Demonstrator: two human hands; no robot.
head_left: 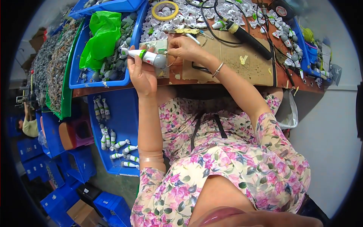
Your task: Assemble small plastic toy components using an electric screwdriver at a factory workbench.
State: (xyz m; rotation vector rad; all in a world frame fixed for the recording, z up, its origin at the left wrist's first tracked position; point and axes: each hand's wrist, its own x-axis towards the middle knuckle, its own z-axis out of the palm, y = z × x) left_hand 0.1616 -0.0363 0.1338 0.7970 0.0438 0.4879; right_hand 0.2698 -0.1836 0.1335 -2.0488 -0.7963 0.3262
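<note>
The left hand covers the middle of the white and green toy, so only its two ends show. What the right hand pinches at the toy's grey tip is too small to tell; a thin wire seems to run there. The heap of small white parts runs past the top edge. The contents of the blue bin lie partly under a green bag. The person's lap hides the counter edge below.
</note>
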